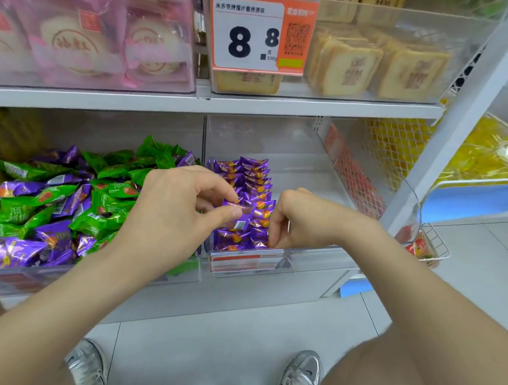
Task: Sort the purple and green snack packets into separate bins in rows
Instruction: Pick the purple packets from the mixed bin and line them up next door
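A clear left bin [101, 268] on the lower shelf holds a loose mix of green packets [105, 206] and purple packets [11, 251]. The clear right bin [311, 254] beside it holds rows of purple packets [255, 174] standing on edge along its left side. My left hand [172, 205] pinches one purple packet [238, 219] between thumb and forefinger above the front of those rows. My right hand [292, 221] is curled, its fingertips pinching the frontmost purple packets [259, 241] at the bin's front wall.
The right bin's right half is bare. A price label [243, 261] hangs on its front. Above, a shelf carries pink-wrapped cakes [78, 36], toast packs [380, 66] and a big price tag [258, 33]. A wire basket [429, 245] hangs at right. My shoes stand on the tiled floor.
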